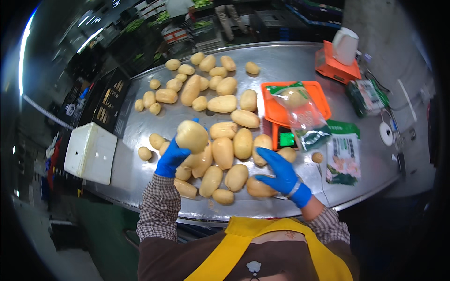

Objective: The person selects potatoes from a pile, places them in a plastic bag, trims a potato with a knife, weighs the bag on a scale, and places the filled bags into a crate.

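Observation:
A large peeled potato [192, 136] is raised above the table in my left hand [171, 159], its blue-gloved fingers wrapped round the side. My right hand [284, 177], also gloved in blue, hovers at the near right of the potato pile with fingers and thumb spread and nothing between them. Its thumb is close above a potato [258, 188], and its fingertips are beside another potato [261, 149]. On the orange weighing scale [323, 99] lies a clear and green plastic bag [307, 124] with a potato inside. The scale's display [286, 139] glows green.
Many potatoes [221, 104] spread over the metal table [140, 122]. Printed green-and-white bags [344, 157] lie at the right, near a small round potato [317, 157]. A second orange scale [332, 65] bears a white pitcher [345, 46]. A white box [89, 152] stands at the left edge.

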Action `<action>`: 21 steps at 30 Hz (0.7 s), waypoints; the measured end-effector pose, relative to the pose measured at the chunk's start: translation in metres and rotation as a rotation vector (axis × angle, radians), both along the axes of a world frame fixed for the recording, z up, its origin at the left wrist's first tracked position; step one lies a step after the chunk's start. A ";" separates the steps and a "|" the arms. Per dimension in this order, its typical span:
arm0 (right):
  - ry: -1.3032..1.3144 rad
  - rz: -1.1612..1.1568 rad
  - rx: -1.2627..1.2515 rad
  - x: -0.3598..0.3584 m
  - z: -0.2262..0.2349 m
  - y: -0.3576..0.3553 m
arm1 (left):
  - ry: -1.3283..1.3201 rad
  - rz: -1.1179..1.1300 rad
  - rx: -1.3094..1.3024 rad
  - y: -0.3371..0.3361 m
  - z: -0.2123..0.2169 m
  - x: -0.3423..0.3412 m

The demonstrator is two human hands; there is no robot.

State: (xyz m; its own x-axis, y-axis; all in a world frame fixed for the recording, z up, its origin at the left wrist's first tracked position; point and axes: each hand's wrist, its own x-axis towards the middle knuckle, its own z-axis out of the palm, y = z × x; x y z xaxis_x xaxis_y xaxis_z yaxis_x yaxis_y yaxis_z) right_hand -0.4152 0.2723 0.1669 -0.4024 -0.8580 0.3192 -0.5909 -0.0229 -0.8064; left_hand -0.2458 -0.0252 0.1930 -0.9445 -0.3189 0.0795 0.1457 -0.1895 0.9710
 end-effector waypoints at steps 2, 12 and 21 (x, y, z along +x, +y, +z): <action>-0.050 0.065 -0.166 0.019 0.003 -0.013 | -0.136 -0.094 -0.134 0.050 0.004 -0.017; -1.187 -0.251 -0.343 -0.018 -0.076 0.125 | -0.383 -0.308 -0.103 0.192 -0.028 -0.072; -1.681 -0.105 -0.489 -0.096 -0.072 0.118 | -0.477 -0.029 -0.020 0.230 -0.073 -0.190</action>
